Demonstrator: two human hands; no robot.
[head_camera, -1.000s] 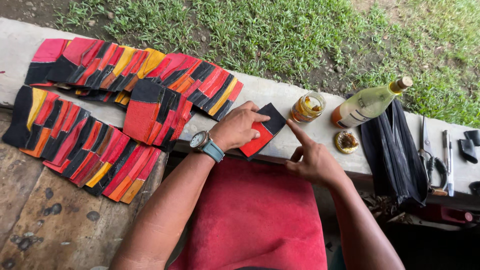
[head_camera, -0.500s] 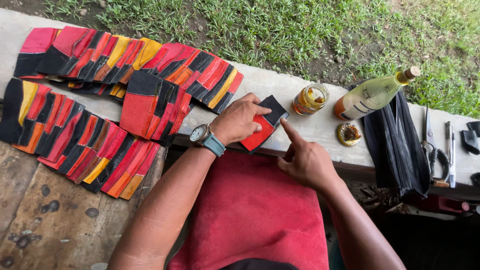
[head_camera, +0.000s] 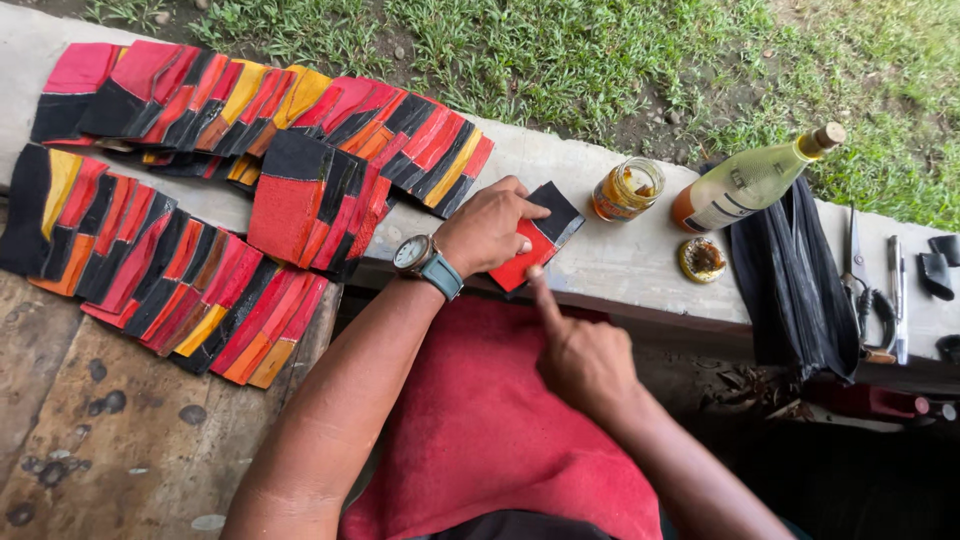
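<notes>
While the red cloth (head_camera: 470, 430) over my lap fills the nearest part of the view, my right hand (head_camera: 583, 362) rises just beyond it, curled loosely with only the forefinger stretched out; its tip touches the near edge of the red-and-black leather piece (head_camera: 535, 243). That piece lies on the concrete ledge (head_camera: 620, 265), straight ahead of both hands, its long axis slanting from near-left to far-right. My left hand (head_camera: 487, 227), the one with the wristwatch (head_camera: 413, 254), is the nearer to it: it lies flat on top, fingers together, pressing the piece down and covering most of its left half, so I cannot make out its full outline there.

To the left, rows of overlapping red, black, yellow and orange pieces (head_camera: 240, 200) are spread over the ledge and the wooden board (head_camera: 90, 440). Beyond the piece stand an open glass jar (head_camera: 627, 190) of amber stuff and its lid (head_camera: 701, 259), then a corked bottle (head_camera: 750, 180) lying on a black folded sheet (head_camera: 790, 270). Further right, scissors (head_camera: 865, 290) and small tools are partly cut off by the frame edge. Grass (head_camera: 650, 60) lies furthest.
</notes>
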